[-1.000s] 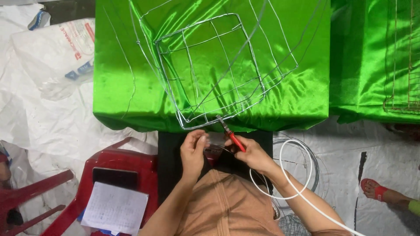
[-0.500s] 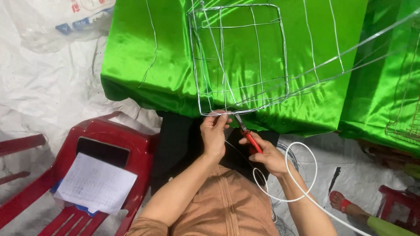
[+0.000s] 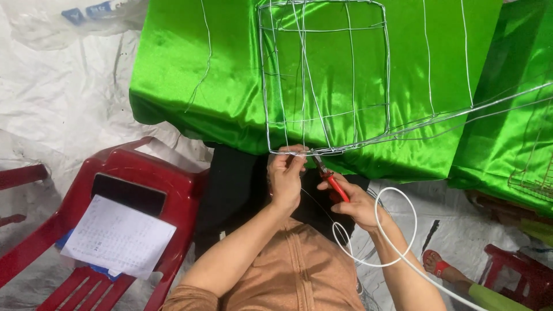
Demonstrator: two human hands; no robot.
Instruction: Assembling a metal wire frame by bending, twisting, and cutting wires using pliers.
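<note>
Where pliers (image 3: 329,179) meet wire frame (image 3: 322,80), tips unclear; left hand (image 3: 286,175) pinches frame, right hand (image 3: 356,203) grips pliers.

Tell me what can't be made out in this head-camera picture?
- Where the pliers meet the wire frame: too small to tell.
- Left hand fingertips: curled over the wire, hidden.
- Sheet of paper on the red chair: print too small.
- Sandalled foot: its owner is cut off by the frame edge.

Left hand (image 3: 286,175) moved up onto wire frame (image 3: 322,80) edge; pliers (image 3: 329,177) follow.
</note>
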